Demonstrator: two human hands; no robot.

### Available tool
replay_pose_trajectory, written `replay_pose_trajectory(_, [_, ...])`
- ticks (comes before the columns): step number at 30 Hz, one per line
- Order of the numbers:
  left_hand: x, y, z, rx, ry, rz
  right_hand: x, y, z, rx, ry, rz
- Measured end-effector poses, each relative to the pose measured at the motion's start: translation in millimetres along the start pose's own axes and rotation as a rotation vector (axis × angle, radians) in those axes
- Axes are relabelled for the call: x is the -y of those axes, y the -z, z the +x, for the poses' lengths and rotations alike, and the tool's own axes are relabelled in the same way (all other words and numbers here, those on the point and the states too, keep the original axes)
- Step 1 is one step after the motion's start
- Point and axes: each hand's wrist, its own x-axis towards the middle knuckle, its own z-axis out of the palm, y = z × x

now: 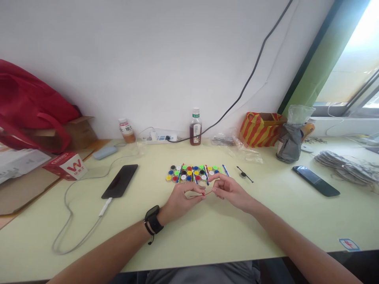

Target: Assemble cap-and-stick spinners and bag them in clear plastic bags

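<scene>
Both my hands meet over the pale yellow table [207, 232], just in front of a cluster of small coloured caps and sticks [194, 173]. My left hand [180, 199], with a black watch on its wrist, pinches one end of a thin red stick [201, 194]. My right hand [231, 191] pinches the stick's other end with fingers curled. A black stick with a small black cap [244, 174] lies apart to the right of the cluster.
A black phone [120, 181] on a white charging cable lies at left, another phone [315, 180] at right. Two bottles [195, 127] and a power strip [160, 137] stand by the wall. Red bag [32, 106], red box [66, 165], striped bag [260, 128], stacked papers [346, 165].
</scene>
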Motion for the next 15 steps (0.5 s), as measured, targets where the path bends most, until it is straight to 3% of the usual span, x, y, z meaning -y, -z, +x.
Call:
replay_pose_trajectory(6, [-5, -0.5, -2, 0.155, 0.043, -0.051, 0, -2, 0, 0.030, 0.004, -0.006])
replay_pose_trajectory(12, [-11, -3.4, -2, 0.119, 0.064, -0.198, -3, 0, 2, 0.003, 0.040, -0.016])
replay_pose_trajectory(15, [-15, -4.1, -1, 0.169, 0.088, -0.294, -6, 1, 4, -0.012, 0.055, -0.016])
